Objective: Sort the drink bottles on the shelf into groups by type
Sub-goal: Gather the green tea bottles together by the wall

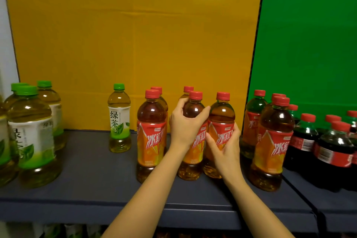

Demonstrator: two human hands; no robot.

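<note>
Several red-capped iced tea bottles stand mid-shelf. My left hand (185,123) grips the upper body of one iced tea bottle (193,152). Beside it, my right hand (226,149) curls round the label of a neighbouring iced tea bottle (222,114); the two bottles touch. Another iced tea bottle (151,135) stands to their left, with two more behind. A lone green tea bottle (119,118) stands apart further left. A group of green tea bottles (31,133) fills the far left. More iced tea bottles (274,141) stand to the right.
Dark cola bottles (332,152) with red caps crowd the far right of the grey shelf (92,176). A yellow panel (135,35) and a green panel (309,35) back the shelf. Bare shelf lies between the green tea group and the lone green tea bottle.
</note>
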